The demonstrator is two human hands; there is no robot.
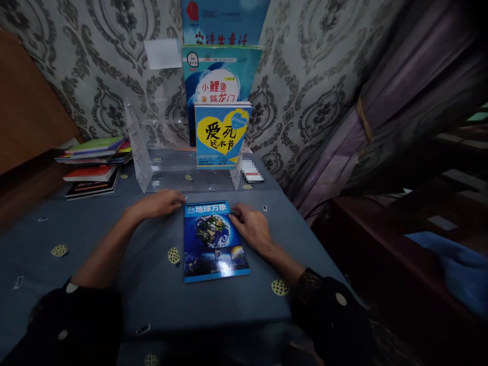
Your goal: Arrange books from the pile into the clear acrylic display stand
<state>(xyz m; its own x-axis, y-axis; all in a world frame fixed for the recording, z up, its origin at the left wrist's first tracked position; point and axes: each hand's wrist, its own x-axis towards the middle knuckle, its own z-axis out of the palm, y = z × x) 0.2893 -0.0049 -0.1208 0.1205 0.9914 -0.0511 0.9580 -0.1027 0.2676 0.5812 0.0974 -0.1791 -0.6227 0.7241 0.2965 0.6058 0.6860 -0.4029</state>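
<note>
A blue book (211, 262) with the Earth on its cover lies flat on the cloth-covered table in front of me. My right hand (251, 227) is at its upper right edge, thumb along the cover and fingers closed at the side. Just beyond the book's upper left corner, my left hand (162, 203) rests low over the cloth with fingers stretched to the right; nothing shows in it. Behind both hands stands a clear acrylic book rack (171, 178). A blue book with a yellow heart (219, 150) leans upright on the rack's right side.
Two taller books, a teal one (224, 66) and a blue one (229, 18), stand behind the heart book. A book stack (93, 173) sits left of the rack. A small blurred card (251, 170) lies to its right. Patterned wall behind; a purple curtain (335, 132) hangs right.
</note>
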